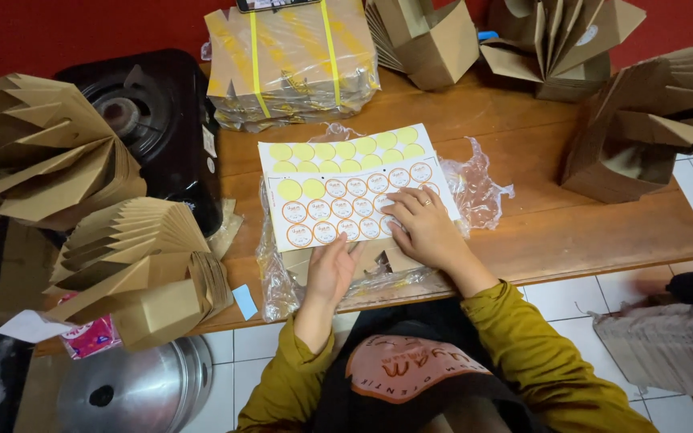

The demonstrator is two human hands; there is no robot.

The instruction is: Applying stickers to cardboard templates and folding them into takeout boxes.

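Your left hand (332,271) lies flat, gripping nothing, on the lower edge of the sticker sheet (354,210) at the table's (571,224) middle. Your right hand (425,228) covers some stickers; whether its fingertips pinch one is hidden.

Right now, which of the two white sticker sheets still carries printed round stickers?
The front sticker sheet, under both hands; the rear sheet shows only bare yellow circles.

A white sticker sheet (354,200) of round labels lies before a yellow-strapped brown bundle (290,60).
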